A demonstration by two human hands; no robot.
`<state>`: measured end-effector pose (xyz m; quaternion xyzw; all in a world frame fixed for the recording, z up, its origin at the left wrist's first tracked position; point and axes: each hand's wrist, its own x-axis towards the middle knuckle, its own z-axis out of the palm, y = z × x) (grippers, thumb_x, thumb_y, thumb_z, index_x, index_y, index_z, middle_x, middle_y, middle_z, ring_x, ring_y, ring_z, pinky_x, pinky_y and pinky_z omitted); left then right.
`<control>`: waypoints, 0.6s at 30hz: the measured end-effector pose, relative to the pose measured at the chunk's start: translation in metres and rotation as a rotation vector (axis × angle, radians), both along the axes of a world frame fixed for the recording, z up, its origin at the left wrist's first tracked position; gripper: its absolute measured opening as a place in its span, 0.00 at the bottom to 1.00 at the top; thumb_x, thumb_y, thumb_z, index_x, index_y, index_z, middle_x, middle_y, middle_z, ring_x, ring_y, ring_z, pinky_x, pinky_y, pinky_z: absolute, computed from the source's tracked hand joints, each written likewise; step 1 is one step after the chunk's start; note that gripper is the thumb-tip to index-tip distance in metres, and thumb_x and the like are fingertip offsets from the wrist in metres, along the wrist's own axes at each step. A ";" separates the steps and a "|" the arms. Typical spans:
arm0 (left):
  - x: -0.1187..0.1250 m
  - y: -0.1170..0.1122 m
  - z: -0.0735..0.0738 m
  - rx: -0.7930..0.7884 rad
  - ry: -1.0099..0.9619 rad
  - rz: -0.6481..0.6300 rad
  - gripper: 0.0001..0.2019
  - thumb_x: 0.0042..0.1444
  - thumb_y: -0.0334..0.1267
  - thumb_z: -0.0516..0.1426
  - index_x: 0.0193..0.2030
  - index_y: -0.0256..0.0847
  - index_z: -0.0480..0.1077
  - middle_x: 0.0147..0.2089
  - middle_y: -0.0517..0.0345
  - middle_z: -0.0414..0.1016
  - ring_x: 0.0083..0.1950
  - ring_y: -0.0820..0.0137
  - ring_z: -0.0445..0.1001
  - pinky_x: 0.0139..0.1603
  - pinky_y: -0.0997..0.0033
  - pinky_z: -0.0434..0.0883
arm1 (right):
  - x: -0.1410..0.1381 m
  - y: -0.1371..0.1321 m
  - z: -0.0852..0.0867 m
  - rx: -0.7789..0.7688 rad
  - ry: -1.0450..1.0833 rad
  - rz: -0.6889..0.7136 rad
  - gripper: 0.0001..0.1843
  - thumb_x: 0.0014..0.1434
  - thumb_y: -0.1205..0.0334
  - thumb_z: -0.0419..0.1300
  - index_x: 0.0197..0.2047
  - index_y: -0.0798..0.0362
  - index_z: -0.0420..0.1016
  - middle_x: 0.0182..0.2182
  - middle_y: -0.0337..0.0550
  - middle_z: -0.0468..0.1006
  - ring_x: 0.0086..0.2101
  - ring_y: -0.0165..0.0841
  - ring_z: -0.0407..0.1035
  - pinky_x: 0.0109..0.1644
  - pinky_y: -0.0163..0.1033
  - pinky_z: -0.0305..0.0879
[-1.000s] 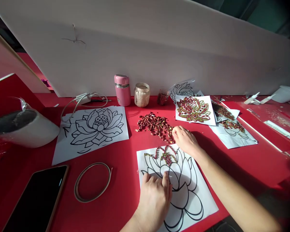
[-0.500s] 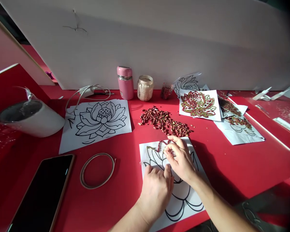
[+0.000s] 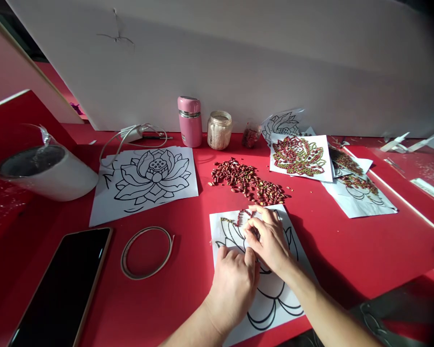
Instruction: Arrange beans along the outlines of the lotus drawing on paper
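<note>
A white sheet with a lotus outline lies in front of me. Red and green beans line some of its upper edges. My left hand rests on the sheet, fingers curled under and hidden from view. Over the upper part of the drawing, my right hand is closed, thumb and forefinger together close to the paper; whatever they pinch is too small to make out. Just beyond the sheet sits a loose pile of reddish-brown beans.
To the left lie lotus sheets, a tape roll, a phone and a tipped white container. Behind stand a pink flask, a glass jar and a small bean-filled container. Bean-covered pictures are at right.
My right hand has shifted slightly, its thumb and forefinger drawing closer together and lower on the drawing. My left hand stays in place. The whole view has moved a little.
</note>
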<state>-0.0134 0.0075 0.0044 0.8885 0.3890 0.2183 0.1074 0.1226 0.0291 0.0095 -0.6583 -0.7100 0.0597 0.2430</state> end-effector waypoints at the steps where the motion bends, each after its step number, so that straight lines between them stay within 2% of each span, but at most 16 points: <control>1: 0.000 0.000 -0.001 0.000 0.002 0.000 0.03 0.55 0.30 0.49 0.32 0.38 0.62 0.21 0.62 0.64 0.22 0.71 0.61 0.29 0.68 0.55 | 0.000 0.000 0.000 0.009 0.001 -0.006 0.03 0.51 0.64 0.54 0.26 0.51 0.67 0.47 0.45 0.66 0.46 0.39 0.61 0.47 0.45 0.57; 9: -0.001 -0.001 -0.001 0.034 0.017 0.011 0.05 0.55 0.29 0.48 0.30 0.38 0.61 0.20 0.61 0.64 0.21 0.71 0.60 0.30 0.68 0.55 | -0.001 0.002 0.000 0.024 0.056 -0.052 0.03 0.48 0.64 0.56 0.24 0.51 0.67 0.47 0.47 0.66 0.46 0.40 0.62 0.47 0.47 0.58; 14: 0.000 -0.001 0.001 0.057 0.033 0.020 0.04 0.55 0.30 0.48 0.31 0.38 0.62 0.20 0.61 0.63 0.22 0.70 0.61 0.30 0.67 0.56 | 0.008 0.004 -0.001 0.054 0.183 -0.093 0.04 0.51 0.60 0.55 0.28 0.51 0.66 0.46 0.48 0.66 0.48 0.39 0.61 0.49 0.46 0.59; 18: 0.001 0.000 0.002 0.074 0.036 0.031 0.04 0.55 0.31 0.48 0.31 0.38 0.62 0.20 0.61 0.63 0.22 0.70 0.61 0.30 0.67 0.57 | 0.012 0.005 -0.002 0.072 0.185 -0.128 0.03 0.51 0.61 0.55 0.29 0.50 0.66 0.45 0.47 0.66 0.48 0.38 0.61 0.50 0.46 0.58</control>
